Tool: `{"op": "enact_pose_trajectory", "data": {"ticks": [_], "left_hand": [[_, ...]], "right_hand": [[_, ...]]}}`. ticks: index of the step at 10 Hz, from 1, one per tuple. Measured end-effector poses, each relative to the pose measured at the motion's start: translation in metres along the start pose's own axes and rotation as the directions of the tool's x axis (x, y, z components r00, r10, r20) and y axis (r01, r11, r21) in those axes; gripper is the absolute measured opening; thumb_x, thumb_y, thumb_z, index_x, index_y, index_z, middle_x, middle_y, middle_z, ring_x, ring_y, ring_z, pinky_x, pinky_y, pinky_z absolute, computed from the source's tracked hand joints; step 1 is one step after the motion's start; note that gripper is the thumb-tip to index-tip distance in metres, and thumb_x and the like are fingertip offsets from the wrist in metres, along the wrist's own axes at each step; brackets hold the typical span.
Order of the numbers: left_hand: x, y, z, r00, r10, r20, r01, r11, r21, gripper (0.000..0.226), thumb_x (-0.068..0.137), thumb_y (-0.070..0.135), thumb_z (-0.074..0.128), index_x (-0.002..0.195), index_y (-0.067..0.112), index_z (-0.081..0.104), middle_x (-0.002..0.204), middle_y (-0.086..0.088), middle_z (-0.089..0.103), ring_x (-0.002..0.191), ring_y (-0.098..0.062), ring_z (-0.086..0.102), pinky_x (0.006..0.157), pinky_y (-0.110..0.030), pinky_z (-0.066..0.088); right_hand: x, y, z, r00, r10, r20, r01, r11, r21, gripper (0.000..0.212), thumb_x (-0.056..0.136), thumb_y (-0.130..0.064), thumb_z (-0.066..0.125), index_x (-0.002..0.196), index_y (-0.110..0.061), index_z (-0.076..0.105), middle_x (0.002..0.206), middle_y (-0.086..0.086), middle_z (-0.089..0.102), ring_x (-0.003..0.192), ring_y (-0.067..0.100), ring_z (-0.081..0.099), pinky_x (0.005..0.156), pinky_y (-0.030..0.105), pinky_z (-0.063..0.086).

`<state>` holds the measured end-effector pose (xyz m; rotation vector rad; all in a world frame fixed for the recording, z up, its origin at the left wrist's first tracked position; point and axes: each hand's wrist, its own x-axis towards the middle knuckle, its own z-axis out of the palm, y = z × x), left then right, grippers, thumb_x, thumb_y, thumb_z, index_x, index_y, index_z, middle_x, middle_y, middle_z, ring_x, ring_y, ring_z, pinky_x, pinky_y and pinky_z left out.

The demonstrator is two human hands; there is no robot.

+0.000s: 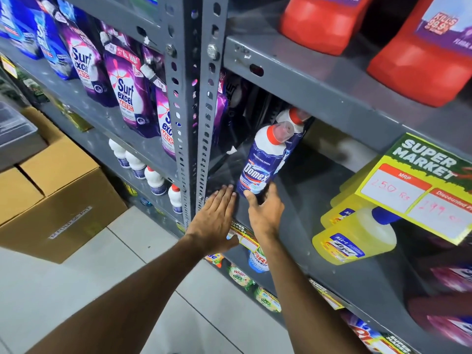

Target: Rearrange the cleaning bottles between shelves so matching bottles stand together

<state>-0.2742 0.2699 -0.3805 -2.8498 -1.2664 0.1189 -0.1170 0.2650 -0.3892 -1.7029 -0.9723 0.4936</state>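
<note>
A blue and white Domex bottle with a red collar stands on the grey middle shelf. My right hand grips its base. A second Domex bottle stands right behind it, mostly hidden. My left hand lies flat with fingers apart on the shelf's front edge, just left of the bottle and holding nothing. Several more white bottles with red collars stand in a row on a lower shelf of the left rack. Yellow cleaner bottles stand to the right on the same shelf.
Perforated grey uprights split the two racks. Purple Surf Excel pouches fill the left shelf. Red jugs sit on the top shelf. A yellow price card hangs at right. Cardboard boxes stand on the floor at left.
</note>
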Motion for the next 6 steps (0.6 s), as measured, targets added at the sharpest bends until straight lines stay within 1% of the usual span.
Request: {"op": "enact_pose_trajectory", "data": {"ticks": [1,2,3,4,5,6], "left_hand": [[0.001,0.000,0.001,1.000,-0.004,0.019,0.004,1.000,-0.002,0.116,0.094,0.079,0.033,0.157,-0.004,-0.018,0.167,-0.026,-0.022,0.157,-0.037,-0.017,0.129,-0.046,-0.007],[0.001,0.001,0.001,1.000,-0.007,0.028,0.007,1.000,-0.005,0.117,0.094,0.078,0.034,0.157,-0.004,-0.019,0.167,-0.027,-0.021,0.157,-0.037,-0.016,0.129,-0.046,-0.007],[0.002,0.000,-0.001,0.998,0.003,0.055,-0.004,1.000,0.007,0.119,0.093,0.080,0.035,0.156,-0.005,-0.020,0.164,-0.026,-0.026,0.157,-0.038,-0.017,0.129,-0.046,-0.008],[0.004,-0.001,-0.004,0.997,0.014,0.082,-0.012,1.000,-0.015,0.116,0.094,0.079,0.032,0.155,-0.004,-0.021,0.164,-0.025,-0.025,0.157,-0.037,-0.017,0.129,-0.045,-0.008],[-0.006,-0.004,-0.018,0.999,0.016,0.049,-0.012,0.996,-0.091,0.105,0.098,0.075,0.025,0.154,-0.003,-0.018,0.164,-0.025,-0.021,0.158,-0.035,-0.012,0.128,-0.044,-0.007],[-0.031,0.006,-0.036,0.985,0.029,-0.168,-0.061,0.980,-0.189,0.097,0.101,0.067,0.030,0.160,-0.007,0.007,0.168,-0.028,0.004,0.159,-0.038,0.009,0.130,-0.047,0.004]], "right_hand": [[0.001,0.003,0.001,1.000,0.002,-0.001,-0.002,1.000,-0.003,0.051,0.086,-0.024,0.085,0.129,-0.013,0.059,0.125,0.004,0.075,0.109,0.016,0.074,0.089,0.028,0.059],[0.000,0.003,0.001,1.000,0.018,-0.003,-0.018,1.000,-0.010,0.051,0.087,-0.025,0.084,0.129,-0.015,0.058,0.127,0.003,0.074,0.111,0.015,0.074,0.092,0.034,0.062],[-0.002,0.003,-0.001,1.000,0.031,0.003,-0.031,0.999,0.009,0.053,0.086,-0.024,0.084,0.131,-0.016,0.057,0.128,0.003,0.073,0.111,0.013,0.073,0.094,0.038,0.063],[-0.009,-0.009,-0.011,0.997,0.054,0.050,-0.059,0.992,0.108,0.070,0.085,-0.020,0.086,0.144,-0.019,0.050,0.138,0.000,0.068,0.123,0.011,0.068,0.100,0.029,0.058],[-0.024,-0.031,-0.035,1.000,0.007,0.030,-0.011,0.993,0.118,0.074,0.086,-0.020,0.086,0.150,-0.017,0.049,0.147,-0.005,0.061,0.134,0.005,0.058,0.110,0.024,0.048],[-0.059,-0.068,-0.069,0.989,-0.144,0.016,0.145,0.989,-0.021,0.055,0.089,-0.032,0.082,0.140,-0.027,0.060,0.138,-0.023,0.062,0.130,-0.010,0.055,0.107,0.013,0.042]]}}
